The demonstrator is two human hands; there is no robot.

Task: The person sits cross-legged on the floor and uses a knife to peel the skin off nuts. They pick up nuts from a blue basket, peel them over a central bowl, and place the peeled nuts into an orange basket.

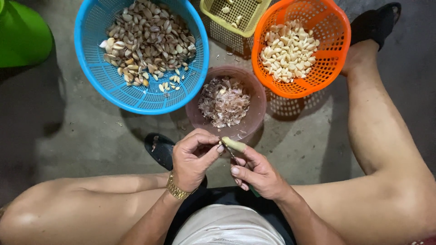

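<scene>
On a grey concrete floor [81, 131], both hands' fingers [213, 147] pinch one garlic clove [222, 143].

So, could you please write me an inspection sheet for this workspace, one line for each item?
Surface: grey concrete floor, with small scraps of peel.
Job's things: blue basket of unpeeled garlic; orange basket of peeled cloves; brown bowl of peels; yellow basket, nearly empty.
Clutter: green plastic thing at top left; black sandal under the hands.
Hands: left hand pinches a clove; right hand holds a small knife, thumb covered.
Cables: nothing seen.
Surroundings: the person's bare legs on both sides.
</scene>
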